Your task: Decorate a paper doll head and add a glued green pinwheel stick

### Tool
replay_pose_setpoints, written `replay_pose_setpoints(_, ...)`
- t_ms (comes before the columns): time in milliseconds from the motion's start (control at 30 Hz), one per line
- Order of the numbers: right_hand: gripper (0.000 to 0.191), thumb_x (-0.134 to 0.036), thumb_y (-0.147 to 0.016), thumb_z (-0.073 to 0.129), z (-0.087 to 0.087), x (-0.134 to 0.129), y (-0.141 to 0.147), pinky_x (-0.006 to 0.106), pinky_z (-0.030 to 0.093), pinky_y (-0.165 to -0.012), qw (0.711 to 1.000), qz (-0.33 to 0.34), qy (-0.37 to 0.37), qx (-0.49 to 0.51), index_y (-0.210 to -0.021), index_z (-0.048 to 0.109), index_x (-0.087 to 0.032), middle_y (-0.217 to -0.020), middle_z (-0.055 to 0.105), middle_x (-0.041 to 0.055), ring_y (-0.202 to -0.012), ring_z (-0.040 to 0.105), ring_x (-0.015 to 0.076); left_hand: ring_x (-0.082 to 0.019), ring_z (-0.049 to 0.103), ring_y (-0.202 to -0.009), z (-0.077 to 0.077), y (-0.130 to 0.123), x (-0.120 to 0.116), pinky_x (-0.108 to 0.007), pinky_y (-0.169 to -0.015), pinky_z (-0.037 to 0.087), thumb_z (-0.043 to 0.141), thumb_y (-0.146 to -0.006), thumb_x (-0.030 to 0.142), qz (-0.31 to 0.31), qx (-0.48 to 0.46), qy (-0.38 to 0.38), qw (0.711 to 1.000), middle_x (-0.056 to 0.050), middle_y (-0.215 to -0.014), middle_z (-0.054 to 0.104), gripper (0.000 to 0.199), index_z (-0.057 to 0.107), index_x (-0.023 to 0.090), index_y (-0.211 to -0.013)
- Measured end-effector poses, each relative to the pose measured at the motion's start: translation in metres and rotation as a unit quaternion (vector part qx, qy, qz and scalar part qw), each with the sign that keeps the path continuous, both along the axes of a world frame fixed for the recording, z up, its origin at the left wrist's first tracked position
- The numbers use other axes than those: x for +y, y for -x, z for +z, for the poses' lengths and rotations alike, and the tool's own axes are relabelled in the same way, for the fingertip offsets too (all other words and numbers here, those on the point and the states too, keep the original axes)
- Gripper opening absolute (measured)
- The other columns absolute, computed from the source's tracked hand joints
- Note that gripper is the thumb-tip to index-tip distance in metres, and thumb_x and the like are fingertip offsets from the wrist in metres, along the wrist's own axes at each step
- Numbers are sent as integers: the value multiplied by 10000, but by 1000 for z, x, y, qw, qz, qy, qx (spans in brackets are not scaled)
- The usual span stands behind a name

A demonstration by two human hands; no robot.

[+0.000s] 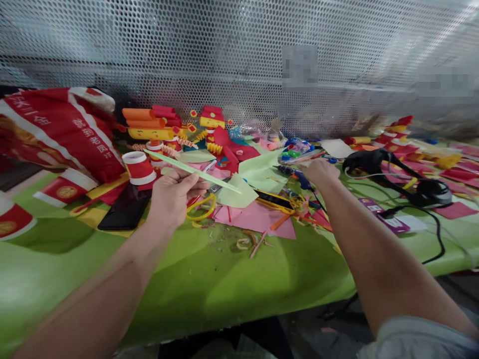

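My left hand (174, 194) is closed, pinching a long, thin strip of light green paper (219, 182) that slants down to the right. Below the strip are a loose piece of light green paper (239, 195) and yellow-handled scissors (205, 209). My right hand (321, 172) reaches to the back of the table with its fingers curled and mostly hidden. A blue glue gun (301, 178) lies just left of it, and pens or sticks (309, 155) lie by its fingertips. Whatever it grips is out of sight. A yellow-and-black utility knife (275, 200) rests on pink paper (254, 222).
Red paper cups (139, 168), a black phone (125, 207) and a red bag (67, 129) stand left. Paper figures (151, 127) line the back by a perforated metal panel (232, 55). At right are a black headband device (396, 174) and a purple power bank (385, 215) with a cable.
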State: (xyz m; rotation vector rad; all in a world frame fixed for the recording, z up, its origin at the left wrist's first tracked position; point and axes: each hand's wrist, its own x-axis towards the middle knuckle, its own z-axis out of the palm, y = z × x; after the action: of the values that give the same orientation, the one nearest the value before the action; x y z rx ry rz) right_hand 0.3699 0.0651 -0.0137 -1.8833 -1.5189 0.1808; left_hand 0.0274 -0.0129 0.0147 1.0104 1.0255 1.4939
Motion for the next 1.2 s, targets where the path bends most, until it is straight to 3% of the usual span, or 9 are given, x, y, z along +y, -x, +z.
replay_pose_setpoints(67, 255, -299, -700, 619, 6, -8, 20, 332, 465, -553, 1000, -13, -5, 7, -522, 479, -181, -586, 576, 81, -662, 599, 218, -104, 624, -505, 1, 0, -1, -200, -547, 527, 645, -670, 142, -1, 0, 5, 1000, 4, -518, 632, 77, 590, 135, -616)
replay_pose_setpoints(133, 146, -305, -728, 576, 11, -23, 51, 295, 473, -586, 999, 36, -15, 33, -672, 560, -171, -677, 614, 52, -679, 598, 172, -113, 634, -524, 0, -1, -3, -211, -561, 533, 657, -663, 154, -4, 1, 4, 1000, 5, -524, 633, 76, 592, 135, -628)
replay_pose_setpoints(233, 238, -329, -715, 583, 12, -54, 101, 293, 481, -680, 948, 253, -55, 186, -877, 573, -155, -856, 646, 54, -763, 600, 142, -109, 628, -502, -1, -3, -5, -197, -536, 527, 659, -660, 159, -15, 2, 4, 1000, 2, -516, 636, 77, 594, 131, -630)
replay_pose_setpoints(300, 331, -360, -664, 642, 11, -73, 125, 312, 473, -725, 923, 325, -48, 201, -912, 561, -157, -931, 645, 63, -830, 598, 155, -101, 621, -484, -3, -6, -6, -178, -513, 516, 662, -651, 158, -23, 0, 5, 1000, -5, -515, 644, 83, 589, 126, -629)
replay_pose_setpoints(433, 377, -330, -601, 709, 7, -92, 147, 308, 444, -748, 933, 322, -39, 156, -902, 557, -163, -927, 647, 55, -848, 589, 162, -105, 625, -487, -4, -12, -11, -162, -480, 501, 685, -618, 162, -31, 3, 3, 1000, -10, -533, 661, 115, 577, 126, -636)
replay_pose_setpoints(800, 35, -217, -674, 620, 2, -94, 155, 272, 382, -682, 943, 309, -53, 112, -678, 608, -184, -675, 638, -19, -647, 545, 119, -119, 646, -516, -7, -21, -19, -160, -478, 508, 671, -630, 132, -53, 18, 5, 998, -21, -540, 668, 96, 582, 104, -655)
replay_pose_setpoints(1200, 56, -248, -671, 662, -1, -96, 153, 270, 382, -640, 944, 282, -33, 167, -671, 695, -203, -619, 670, -23, -544, 498, 99, -113, 631, -467, -8, -21, -19, -178, -487, 526, 694, -593, 164, -59, 21, -4, 998, -1, -499, 647, 151, 567, 110, -653)
